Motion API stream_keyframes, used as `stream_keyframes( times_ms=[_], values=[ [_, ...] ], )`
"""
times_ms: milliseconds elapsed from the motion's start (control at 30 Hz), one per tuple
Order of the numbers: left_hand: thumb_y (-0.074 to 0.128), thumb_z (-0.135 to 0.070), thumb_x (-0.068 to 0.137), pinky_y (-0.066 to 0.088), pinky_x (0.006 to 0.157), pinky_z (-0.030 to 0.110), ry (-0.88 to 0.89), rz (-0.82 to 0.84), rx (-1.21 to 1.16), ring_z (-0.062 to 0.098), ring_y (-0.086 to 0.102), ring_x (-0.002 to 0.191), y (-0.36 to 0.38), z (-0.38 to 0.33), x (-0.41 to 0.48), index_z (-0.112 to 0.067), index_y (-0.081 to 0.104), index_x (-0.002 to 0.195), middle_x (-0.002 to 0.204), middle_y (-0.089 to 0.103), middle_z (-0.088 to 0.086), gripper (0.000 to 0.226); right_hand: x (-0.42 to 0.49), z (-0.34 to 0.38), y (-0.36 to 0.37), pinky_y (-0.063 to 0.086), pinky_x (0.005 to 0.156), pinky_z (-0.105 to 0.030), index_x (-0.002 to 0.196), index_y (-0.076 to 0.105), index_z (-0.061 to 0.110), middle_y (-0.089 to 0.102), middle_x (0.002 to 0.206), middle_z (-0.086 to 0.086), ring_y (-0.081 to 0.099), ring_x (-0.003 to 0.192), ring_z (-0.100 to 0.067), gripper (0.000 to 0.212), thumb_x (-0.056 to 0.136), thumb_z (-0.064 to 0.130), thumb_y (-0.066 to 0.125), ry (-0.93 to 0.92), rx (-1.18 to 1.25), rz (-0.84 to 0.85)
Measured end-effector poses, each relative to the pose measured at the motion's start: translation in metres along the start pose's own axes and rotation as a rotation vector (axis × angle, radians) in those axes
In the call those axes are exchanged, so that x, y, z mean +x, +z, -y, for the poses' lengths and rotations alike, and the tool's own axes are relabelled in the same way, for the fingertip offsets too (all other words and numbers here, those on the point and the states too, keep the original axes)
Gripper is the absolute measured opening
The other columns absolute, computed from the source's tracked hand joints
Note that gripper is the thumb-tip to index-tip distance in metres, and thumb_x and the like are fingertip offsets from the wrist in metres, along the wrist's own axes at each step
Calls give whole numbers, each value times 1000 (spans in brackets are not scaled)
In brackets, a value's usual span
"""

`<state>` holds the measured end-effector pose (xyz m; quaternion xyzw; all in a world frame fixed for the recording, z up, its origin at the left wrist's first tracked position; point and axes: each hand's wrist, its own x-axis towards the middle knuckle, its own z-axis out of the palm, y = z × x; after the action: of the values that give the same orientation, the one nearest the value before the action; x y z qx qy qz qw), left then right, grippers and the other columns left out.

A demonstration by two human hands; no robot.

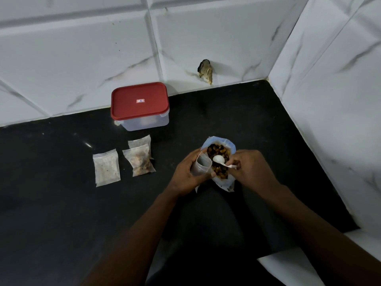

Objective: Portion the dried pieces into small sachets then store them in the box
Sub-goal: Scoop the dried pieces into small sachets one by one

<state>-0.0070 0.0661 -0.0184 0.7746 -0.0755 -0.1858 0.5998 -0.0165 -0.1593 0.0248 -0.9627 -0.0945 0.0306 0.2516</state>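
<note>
An open bag of brown dried pieces (218,153) stands on the black counter (61,203). My left hand (186,174) grips a small clear sachet (201,165), mouth open, right beside the bag. My right hand (250,169) pinches the handle of a white plastic spoon (219,159), whose bowl lies over the pieces. A filled sachet (140,162) lies to the left, overlapping another sachet (140,142) behind it. A flat sachet (106,168) lies further left. The clear box with a red lid (140,104) stands closed by the back wall.
White marble-look tiled walls (226,38) close the counter at the back and right. A rough hole (206,72) sits low in the back wall. The counter's edge (288,246) steps in at the lower right.
</note>
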Motion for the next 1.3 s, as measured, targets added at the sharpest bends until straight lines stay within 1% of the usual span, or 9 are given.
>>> stream_keyframes(
  times_ms=[100,233,433,500,667,800,900,1033,1300],
  values=[
    [84,-34,83,50,109,33,-8,18,2,-2,54,130,-2,0,-1,-36,48,147,143,55,-16,73,0,-1,-11,43,69,-13,90,77,15,61,79,12,56,71,5,10,82,11,81,28,91,-74],
    [84,-34,84,50,107,29,5,14,7,-3,54,130,-1,0,-3,-34,47,149,143,55,-16,76,14,-5,-3,51,74,-21,94,77,15,64,85,9,61,76,-3,12,83,11,80,3,58,-108],
    [84,-27,84,48,101,16,31,6,4,-5,53,131,0,-1,-2,-37,46,146,142,55,-19,73,14,4,17,56,90,-36,105,73,16,71,103,-1,67,95,-13,14,93,21,69,-44,-37,65],
    [84,-27,84,49,104,20,37,2,-6,-3,53,132,0,-1,-2,-35,47,146,142,55,-17,73,7,4,9,56,89,-33,105,73,17,72,102,1,66,94,-9,15,91,21,72,-34,-44,101],
    [84,-29,85,49,110,32,68,-8,14,3,53,135,0,2,-4,-32,48,148,145,55,-14,73,9,-3,-18,55,72,-28,96,78,14,67,83,4,62,74,-6,14,83,9,79,-45,49,-60],
    [84,-36,84,48,112,36,67,6,29,2,51,136,1,1,-5,-37,46,148,147,53,-15,74,25,3,-5,56,81,-31,98,78,14,71,92,-1,65,85,-11,12,87,11,74,-86,-15,-49],
    [82,-45,81,46,114,36,49,5,47,-1,49,137,0,1,-4,-35,45,150,149,51,-16,79,26,8,11,57,86,-35,99,76,15,71,99,-2,67,92,-14,10,91,14,70,-98,-46,8],
    [84,-33,84,45,115,39,24,14,35,-1,48,137,-3,5,-4,-33,45,152,149,50,-17,78,10,5,7,56,89,-32,103,75,18,72,103,2,66,95,-8,13,90,17,71,-80,-45,128],
    [81,-45,79,47,111,31,75,-42,45,-2,46,138,-5,7,-16,-35,55,143,149,45,-21,70,13,-7,-29,56,76,-27,95,77,18,70,83,7,64,77,0,8,88,14,75,-46,61,-28]
  ],
)
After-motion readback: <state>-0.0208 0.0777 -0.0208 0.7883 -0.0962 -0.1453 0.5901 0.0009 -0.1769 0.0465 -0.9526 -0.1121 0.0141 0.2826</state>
